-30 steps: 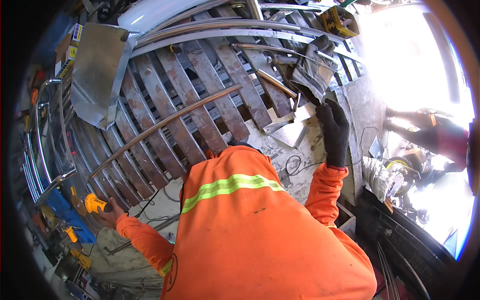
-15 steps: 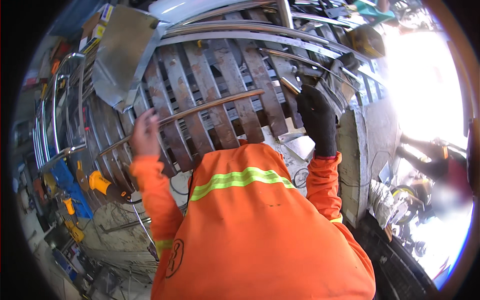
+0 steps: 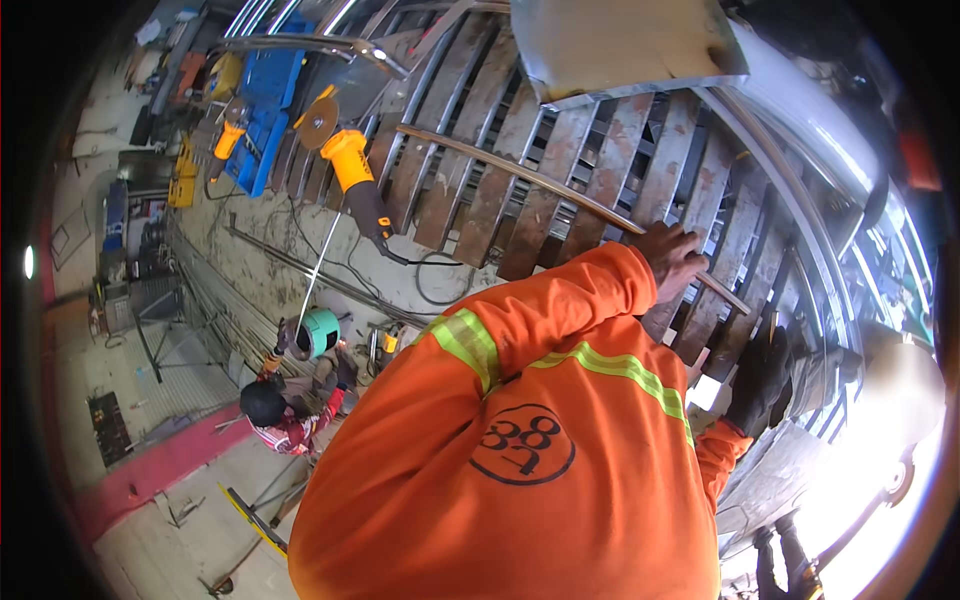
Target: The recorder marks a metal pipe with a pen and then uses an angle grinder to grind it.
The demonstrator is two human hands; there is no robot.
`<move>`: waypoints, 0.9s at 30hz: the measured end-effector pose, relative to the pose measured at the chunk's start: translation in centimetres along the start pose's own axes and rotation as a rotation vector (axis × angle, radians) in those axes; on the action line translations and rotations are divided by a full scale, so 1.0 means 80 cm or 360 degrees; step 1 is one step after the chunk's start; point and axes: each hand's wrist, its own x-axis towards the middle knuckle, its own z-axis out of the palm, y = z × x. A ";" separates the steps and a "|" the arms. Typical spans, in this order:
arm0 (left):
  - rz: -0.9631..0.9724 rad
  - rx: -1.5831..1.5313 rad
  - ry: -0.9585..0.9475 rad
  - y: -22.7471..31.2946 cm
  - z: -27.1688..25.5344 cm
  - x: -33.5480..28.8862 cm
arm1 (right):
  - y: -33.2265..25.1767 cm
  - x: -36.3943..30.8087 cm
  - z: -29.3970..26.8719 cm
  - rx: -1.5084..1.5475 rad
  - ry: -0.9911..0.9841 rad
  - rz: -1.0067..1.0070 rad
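A long thin metal tube (image 3: 520, 172) lies across the rusty slats (image 3: 590, 150) of a metal work table. My bare left hand (image 3: 670, 258) is closed around it near its right end, fingers curled over the top. Past that end, lower on the right, my right hand (image 3: 762, 375) wears a black glove. It is beside the slats, with its fingers dark and blurred, so I cannot make out whether it holds anything.
A yellow and black angle grinder (image 3: 350, 168) lies at the table's left edge, near a blue case (image 3: 270, 110). A bent sheet-metal piece (image 3: 625, 45) covers the far slats. Curved shiny tubes (image 3: 800, 215) lie on the right. Another person (image 3: 285, 405) works at lower left.
My view has swung to the left, showing the grinder and another person. My left hand has moved along the tube toward its right end and closed on it.
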 end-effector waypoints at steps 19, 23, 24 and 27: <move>-0.0027 -0.0191 0.0159 0.002 0.014 0.034 | -0.002 0.007 -0.005 0.0227 -0.0104 0.0401; -0.0062 -0.0146 0.0154 -0.004 0.005 0.024 | -0.008 0.005 0.000 0.0063 0.0049 0.0240; -0.0065 -0.0143 0.0145 -0.004 0.007 0.025 | -0.008 0.005 0.003 0.0143 0.0058 0.0237; 0.0042 -0.0059 0.0073 -0.006 0.013 0.028 | -0.007 -0.002 0.006 0.0147 0.0067 0.0261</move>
